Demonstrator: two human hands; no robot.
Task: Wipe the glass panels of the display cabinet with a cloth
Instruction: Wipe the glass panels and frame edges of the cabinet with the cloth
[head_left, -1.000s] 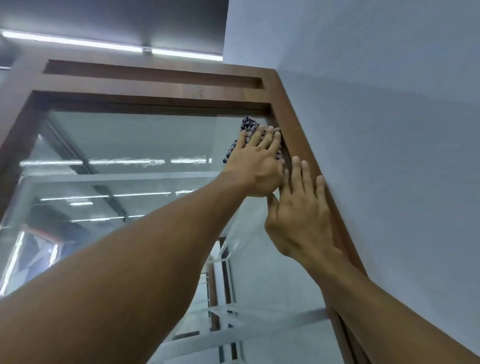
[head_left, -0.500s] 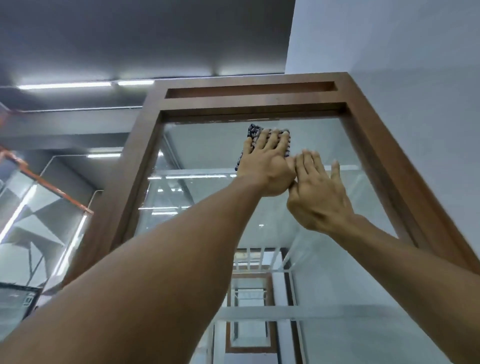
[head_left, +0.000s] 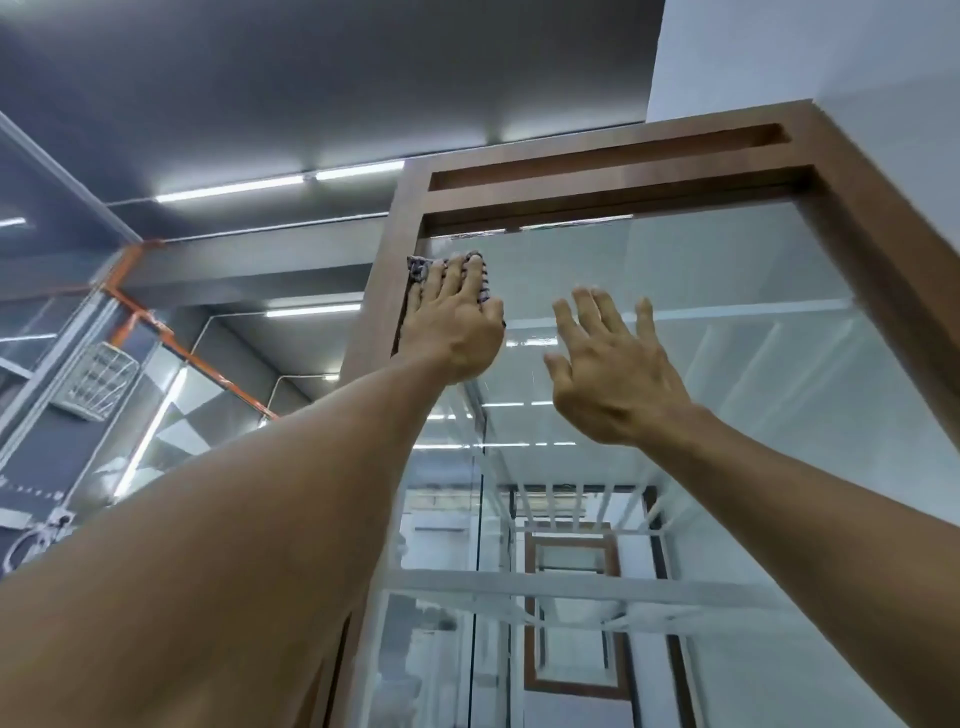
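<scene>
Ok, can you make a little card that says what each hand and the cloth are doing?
left hand: flat fingers press the grey patterned cloth on the clear glass panel
cloth place: panel's top left corner, by the brown wooden cabinet frame
right hand: fingers spread, holds nothing; touching the panel or not, cannot tell

reading no text, brand, number or sign anywhere in view. showing nothing legible on the cabinet frame (head_left: 883, 249), the glass panel (head_left: 727, 270) or the cloth (head_left: 417, 267).

Left hand (head_left: 454, 327) flat on cloth (head_left: 418, 267) against glass panel (head_left: 701, 270).
</scene>
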